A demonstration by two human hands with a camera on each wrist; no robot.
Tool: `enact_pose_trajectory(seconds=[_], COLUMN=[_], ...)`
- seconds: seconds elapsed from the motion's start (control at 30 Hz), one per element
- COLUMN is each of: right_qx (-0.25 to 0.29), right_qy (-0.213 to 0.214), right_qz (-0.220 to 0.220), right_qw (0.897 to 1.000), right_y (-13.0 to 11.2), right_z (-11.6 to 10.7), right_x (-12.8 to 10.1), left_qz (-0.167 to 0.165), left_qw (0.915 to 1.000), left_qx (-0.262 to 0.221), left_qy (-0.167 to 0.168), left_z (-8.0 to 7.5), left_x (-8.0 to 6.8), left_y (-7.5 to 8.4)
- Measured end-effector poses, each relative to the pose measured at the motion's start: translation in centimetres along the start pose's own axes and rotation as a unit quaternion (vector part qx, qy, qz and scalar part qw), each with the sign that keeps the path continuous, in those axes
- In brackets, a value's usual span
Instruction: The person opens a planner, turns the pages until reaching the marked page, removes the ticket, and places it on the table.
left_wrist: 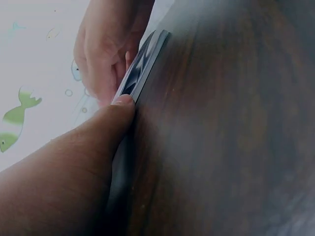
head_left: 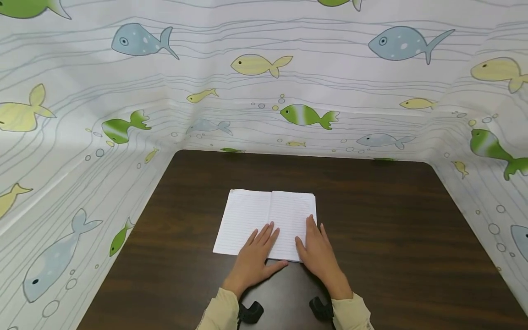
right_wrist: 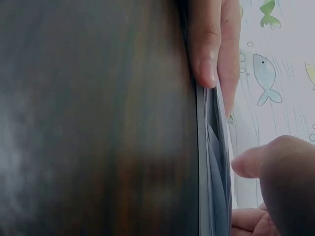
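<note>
- Dark wood-grain table (head_left: 392, 238) fills the lower part of the head view, walled on three sides by a white cloth (head_left: 330, 78) printed with blue, yellow and green fish and thin wavy lines.
- An open lined notebook (head_left: 251, 213) lies flat near the middle of the table, its blank ruled pages facing up and its spine fold running away from the person.
- The left hand (head_left: 256, 256) lies palm down on the near part of the notebook, fingers straight and slightly spread on the page beside the centre fold, thumb stretched out to the right along the near edge; it presses flat and grips nothing.
- The right hand (head_left: 317, 252) lies palm down on the near right corner of the notebook, fingers straight and together, pointing away from the person along the right page edge; it also rests flat with nothing held.
- The two hands sit near each other, the thumbs close but apart.
- From the left wrist camera, the left thumb (left_wrist: 110, 123) touches the notebook's edge (left_wrist: 142, 64), seen side-on as a thin stack on the table; the picture is dark, so the pages themselves are hard to make out.
- From the right wrist camera, a right fingertip (right_wrist: 209, 59) sits at the stack's edge (right_wrist: 214, 162), which seems slightly fanned.
- Pale sleeve cuffs (head_left: 354, 311) and two black wrist mounts (head_left: 250, 311) show at the bottom of the head view.
</note>
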State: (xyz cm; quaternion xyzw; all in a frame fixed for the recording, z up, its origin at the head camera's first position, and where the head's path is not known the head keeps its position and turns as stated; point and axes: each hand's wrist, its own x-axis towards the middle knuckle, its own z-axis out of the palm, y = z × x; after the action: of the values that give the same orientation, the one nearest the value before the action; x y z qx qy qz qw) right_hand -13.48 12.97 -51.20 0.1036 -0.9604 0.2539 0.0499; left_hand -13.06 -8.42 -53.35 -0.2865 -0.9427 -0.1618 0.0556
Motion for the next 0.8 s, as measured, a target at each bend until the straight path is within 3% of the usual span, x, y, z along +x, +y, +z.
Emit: enact_pose_trajectory(seconds=[0.13, 0.3, 0.57, 0.7, 0.8], right_qx=[0.001, 0.024, 0.058, 0.089, 0.126], right_qy=[0.009, 0.004, 0.0, -0.008, -0.024], right_qz=[-0.011, -0.017, -0.027, -0.024, 0.009], right_qw=[1.0, 1.0, 0.998, 0.996, 0.992], right_y=[-0.1, 0.0, 0.2, 0.4, 0.6], right_z=[0.3, 0.6, 0.7, 0.5, 0.3], right_x=[0.1, 0.2, 0.5, 0.7, 0.6], left_qz=[-0.014, -0.042, -0.087, -0.089, -0.079], left_qw=[0.9998, 0.9961, 0.9716, 0.966, 0.9687], left_qx=[-0.013, -0.077, -0.22, -0.241, -0.233], left_qy=[0.005, 0.009, 0.018, 0.028, 0.033], left_z=[-0.1, -0.1, -0.8, -1.2, -1.2], left_x=[0.0, 0.1, -0.2, -0.2, -0.3], left_y=[0.0, -0.2, -1.3, -1.7, -1.6])
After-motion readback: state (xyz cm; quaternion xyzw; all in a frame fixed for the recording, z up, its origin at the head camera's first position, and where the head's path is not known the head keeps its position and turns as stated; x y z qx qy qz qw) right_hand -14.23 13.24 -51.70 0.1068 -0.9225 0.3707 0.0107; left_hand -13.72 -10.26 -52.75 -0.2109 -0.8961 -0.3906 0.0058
